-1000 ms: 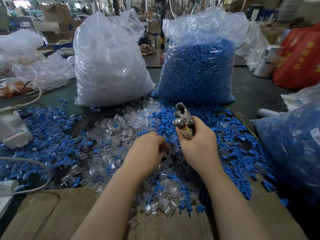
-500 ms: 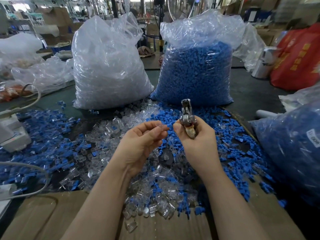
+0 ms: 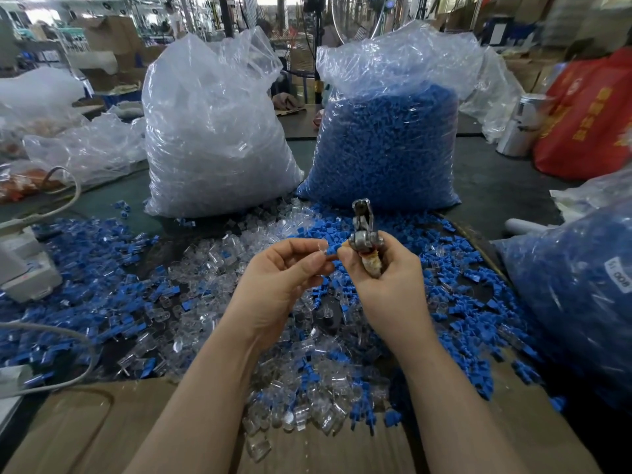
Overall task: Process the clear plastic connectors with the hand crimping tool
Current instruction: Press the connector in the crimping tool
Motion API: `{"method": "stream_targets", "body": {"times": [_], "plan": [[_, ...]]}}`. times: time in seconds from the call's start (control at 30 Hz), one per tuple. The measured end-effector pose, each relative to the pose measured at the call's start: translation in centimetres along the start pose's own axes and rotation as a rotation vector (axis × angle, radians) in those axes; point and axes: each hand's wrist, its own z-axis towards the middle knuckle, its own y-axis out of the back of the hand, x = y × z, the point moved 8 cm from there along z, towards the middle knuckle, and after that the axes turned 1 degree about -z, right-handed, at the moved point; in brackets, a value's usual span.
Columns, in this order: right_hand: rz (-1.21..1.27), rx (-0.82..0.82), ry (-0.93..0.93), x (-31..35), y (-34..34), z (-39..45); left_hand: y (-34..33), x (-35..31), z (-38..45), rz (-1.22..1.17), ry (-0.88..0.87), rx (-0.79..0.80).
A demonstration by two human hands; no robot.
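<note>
Clear plastic connector [image 3: 321, 248], with a blue piece [image 3: 332, 249] touching it: pinched at the fingertips of the left hand [image 3: 284, 271], raised above the table. Hand crimping tool [image 3: 364, 234]: upright, handles gripped in the right hand [image 3: 386, 285], just beside the connector. Loose clear and blue parts [image 3: 191, 302]: spread over the table below. Two full bags [image 3: 215, 131] behind.

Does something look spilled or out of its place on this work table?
Yes. Clear connectors and blue pieces lie mixed and loose across the table, though separate bags stand behind; some reach the cardboard.
</note>
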Motion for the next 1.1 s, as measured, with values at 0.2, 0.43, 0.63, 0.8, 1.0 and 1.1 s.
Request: {"method": "stream_targets", "body": {"times": [0.2, 0.43, 0.63, 0.8, 1.0, 1.1], "plan": [[-0.008, 0.009, 0.0, 0.07, -0.14, -0.06, -0.28, -0.09, 0.01, 0.002, -0.028, -0.013], [-0.023, -0.011, 0.001, -0.1, 0.07, 0.01, -0.02, -0.32, 0.01, 0.038, -0.048, -0.028], [-0.046, 0.019, 0.017, 0.05, -0.21, 0.04, 0.07, -0.57, 0.21, 0.123, -0.106, -0.061], [-0.06, 0.043, 0.02, 0.02, -0.23, -0.04, 0.43, -0.69, 0.2, 0.185, -0.123, -0.07], [-0.096, 0.056, 0.018, -0.2, -0.22, 0.0, 0.55, -0.73, 0.16, 0.213, -0.122, -0.077], [-0.089, 0.057, -0.001, -0.44, -0.02, -0.02, 0.67, -0.6, 0.13, 0.186, -0.119, -0.086]]}}
